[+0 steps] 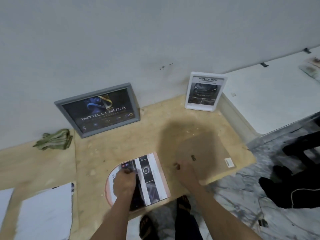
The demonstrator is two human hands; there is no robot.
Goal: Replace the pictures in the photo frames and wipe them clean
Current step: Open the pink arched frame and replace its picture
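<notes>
A pink arched photo frame [162,172] lies flat near the counter's front edge with a printed picture [149,177] on it. My left hand [123,182] rests on that picture with its fingers curled down onto the paper. Right of it lies a brown arched backing board [209,153]. My right hand [186,172] grips its left edge. A grey frame [98,109] with a dark poster leans on the wall at the back left. A white frame [204,91] with a car print stands at the back right. A green cloth [55,139] lies crumpled by the wall.
The beige counter [107,149] ends at a front edge above a marbled floor [242,205]. White sheets [45,212] lie at the front left. A white raised surface [270,101] borders the right. Dark fabric [287,191] lies on the floor. Feet in sandals [183,203] show below.
</notes>
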